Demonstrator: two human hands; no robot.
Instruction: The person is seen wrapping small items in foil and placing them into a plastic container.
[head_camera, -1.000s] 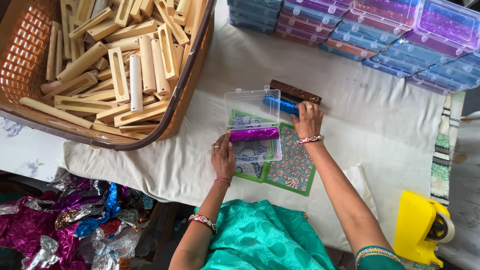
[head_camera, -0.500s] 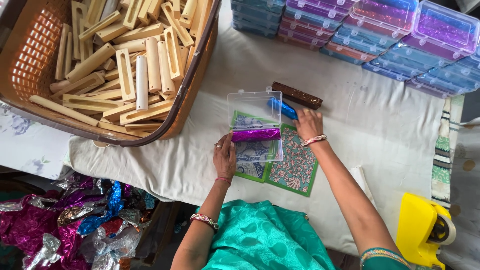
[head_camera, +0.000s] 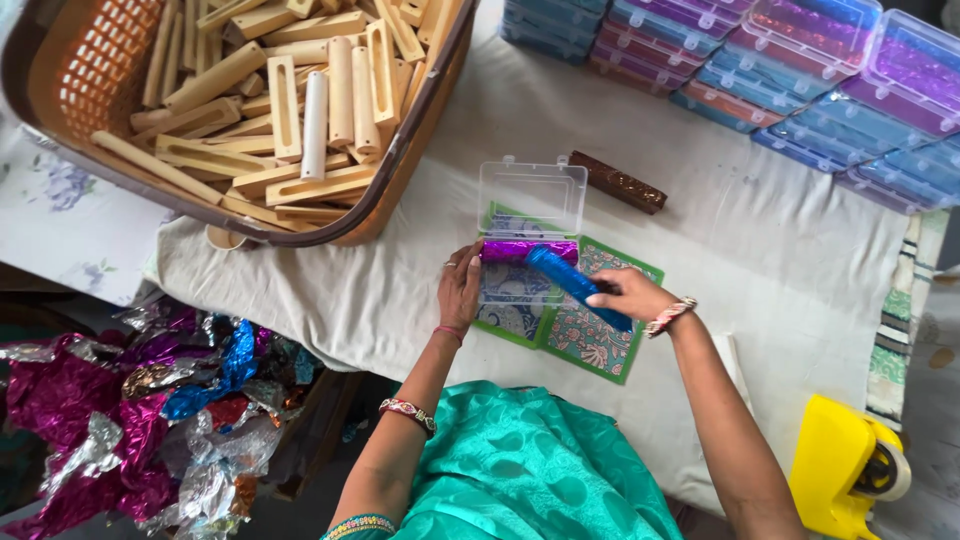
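Note:
A clear plastic box (head_camera: 531, 196) lies open on the cloth-covered table, its lid tipped up at the far side. A purple foil-wrapped stick (head_camera: 528, 249) lies across the box's base. My left hand (head_camera: 460, 290) rests on the left side of the box, fingers against the purple stick's end. A blue foil-wrapped stick (head_camera: 577, 286) is gripped in my right hand (head_camera: 628, 295), slanting over the box's right edge with its tip near the purple stick. Beneath the box lie green-bordered patterned cards (head_camera: 598, 338). A brown foil-wrapped stick (head_camera: 618, 182) lies on the cloth beyond the box.
A large brown basket (head_camera: 392, 195) of bare wooden sticks fills the upper left. Stacks of closed clear boxes (head_camera: 780, 70) line the far right. Crumpled foil sheets (head_camera: 140, 420) pile at lower left. A yellow tape dispenser (head_camera: 850, 465) stands at lower right.
My right hand picked the blue stick up from beside the brown one and brought it down toward the box. My left hand stayed on the box.

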